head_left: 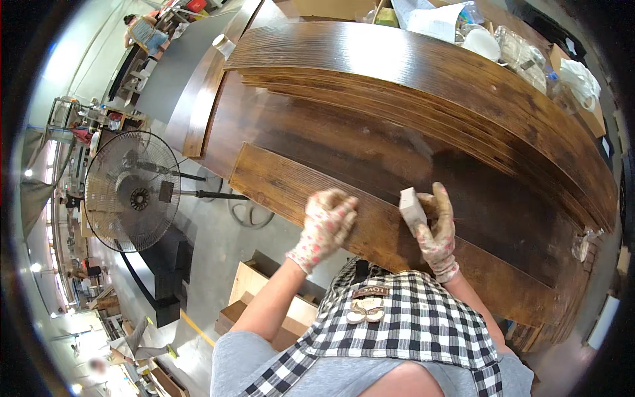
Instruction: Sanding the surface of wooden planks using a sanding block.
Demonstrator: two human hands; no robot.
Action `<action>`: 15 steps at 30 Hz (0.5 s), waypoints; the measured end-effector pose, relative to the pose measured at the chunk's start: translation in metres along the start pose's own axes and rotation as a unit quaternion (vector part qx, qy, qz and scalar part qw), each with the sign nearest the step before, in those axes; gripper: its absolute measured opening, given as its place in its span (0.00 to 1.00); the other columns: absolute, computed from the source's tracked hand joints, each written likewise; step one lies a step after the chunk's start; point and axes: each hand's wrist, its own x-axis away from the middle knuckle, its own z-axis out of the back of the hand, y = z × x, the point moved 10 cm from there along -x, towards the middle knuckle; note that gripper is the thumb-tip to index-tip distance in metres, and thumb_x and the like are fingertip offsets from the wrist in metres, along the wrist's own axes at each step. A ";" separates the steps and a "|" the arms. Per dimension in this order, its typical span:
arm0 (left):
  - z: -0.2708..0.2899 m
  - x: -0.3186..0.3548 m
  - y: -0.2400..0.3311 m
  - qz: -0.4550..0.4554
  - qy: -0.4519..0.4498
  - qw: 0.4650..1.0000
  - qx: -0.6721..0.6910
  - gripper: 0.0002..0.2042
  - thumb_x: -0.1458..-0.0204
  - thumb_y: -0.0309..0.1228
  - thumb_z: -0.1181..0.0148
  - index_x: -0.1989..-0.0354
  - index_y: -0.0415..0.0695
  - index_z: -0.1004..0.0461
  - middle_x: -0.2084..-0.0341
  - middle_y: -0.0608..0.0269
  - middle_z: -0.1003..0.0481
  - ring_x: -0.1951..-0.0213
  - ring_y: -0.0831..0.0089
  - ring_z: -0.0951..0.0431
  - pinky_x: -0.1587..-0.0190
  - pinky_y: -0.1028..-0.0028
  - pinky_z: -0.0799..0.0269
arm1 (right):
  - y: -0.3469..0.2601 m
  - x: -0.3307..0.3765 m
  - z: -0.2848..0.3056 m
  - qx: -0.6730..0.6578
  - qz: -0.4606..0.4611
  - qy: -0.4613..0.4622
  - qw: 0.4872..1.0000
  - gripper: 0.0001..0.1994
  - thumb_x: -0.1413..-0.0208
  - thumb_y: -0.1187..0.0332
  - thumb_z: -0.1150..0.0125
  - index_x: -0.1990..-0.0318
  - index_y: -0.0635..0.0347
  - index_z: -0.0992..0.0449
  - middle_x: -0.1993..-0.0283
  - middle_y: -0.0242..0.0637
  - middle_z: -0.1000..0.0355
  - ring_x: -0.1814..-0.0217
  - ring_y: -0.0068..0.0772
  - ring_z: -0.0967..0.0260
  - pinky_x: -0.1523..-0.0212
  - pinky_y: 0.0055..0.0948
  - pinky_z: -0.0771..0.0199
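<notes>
My right hand (438, 233), in a soiled patterned glove, grips a small pale block (412, 206) between thumb and fingers, just above a long brown wood-grain board (284, 178). The block's far end sticks out past my fingertips. My left hand (325, 225), in a similar glove with pink spots, is curled closed over the near edge of the same board; whether anything is inside its fingers is hidden. The board lies along the near side of a larger dark brown work surface (344, 155), in front of my checked apron.
Stacked long brown boards (423, 63) lie across the far side. More narrow boards (208, 109) lie at the left. A black standing fan (135, 192) stands left of the table, near an open cardboard box (245, 291). Papers, bags and a white roll (481, 44) sit behind the stack.
</notes>
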 end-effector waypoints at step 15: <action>0.030 -0.026 -0.072 0.211 0.128 0.968 -0.048 0.07 0.53 0.24 0.28 0.67 0.44 0.19 0.66 0.57 0.25 0.59 0.59 0.27 0.57 0.64 0.29 | 0.025 0.009 -0.003 -0.103 -0.066 -0.022 0.992 0.42 0.39 0.58 0.39 0.25 0.62 0.55 0.40 0.51 0.35 0.39 0.40 0.34 0.41 0.40 0.29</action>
